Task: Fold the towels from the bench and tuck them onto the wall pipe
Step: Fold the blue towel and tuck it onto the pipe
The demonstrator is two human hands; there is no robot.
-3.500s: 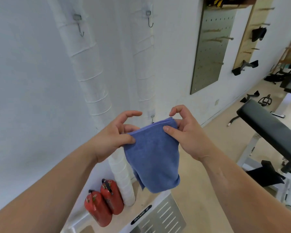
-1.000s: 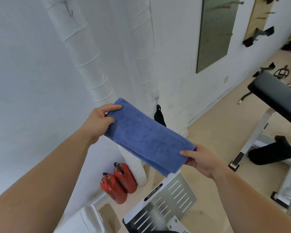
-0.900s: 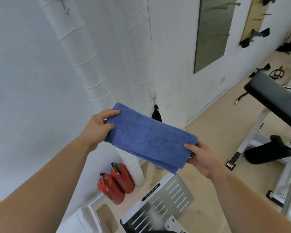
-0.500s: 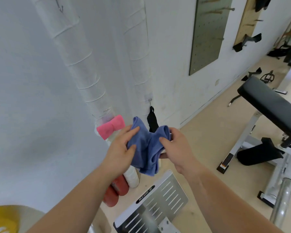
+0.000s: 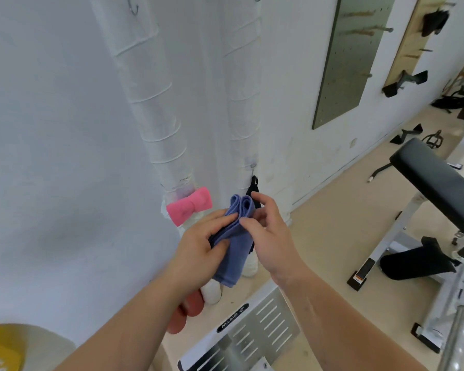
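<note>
Your blue towel [image 5: 232, 253] is gathered into a narrow doubled bundle, looped folds upward. It is held in the air in front of the wall pipe [image 5: 156, 108], just beside the pink towel [image 5: 189, 206] already tucked there, and is probably squeezed slim so it can be wedged in the same way. Your left hand [image 5: 198, 247] wraps the bundle's middle, thumb across the front and fingers closed on the cloth. Your right hand [image 5: 268, 236] pinches it just under the loops, thumb against the fabric and index finger lifted free.
</note>
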